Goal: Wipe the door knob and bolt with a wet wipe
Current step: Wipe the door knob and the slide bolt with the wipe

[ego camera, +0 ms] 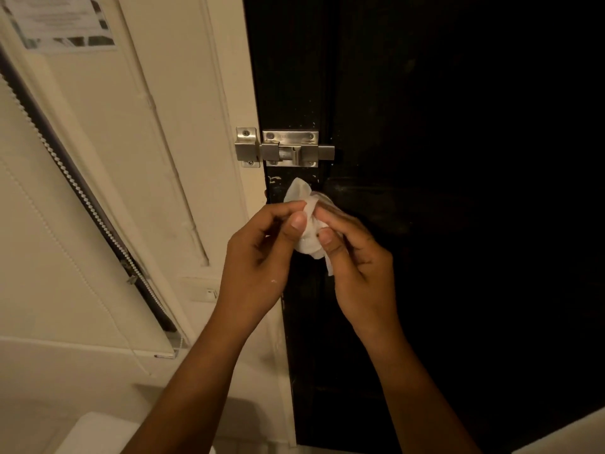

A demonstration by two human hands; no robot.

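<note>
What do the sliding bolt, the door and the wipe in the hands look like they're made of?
The bolt looks like brushed steel: a grey satin sheen and visible screw heads. The door seems to be dark painted wood, matte, with pale chips near the edge; what lies under the paint can't be told. The wipe looks like thin white nonwoven cloth, crumpled and slightly translucent.
</note>
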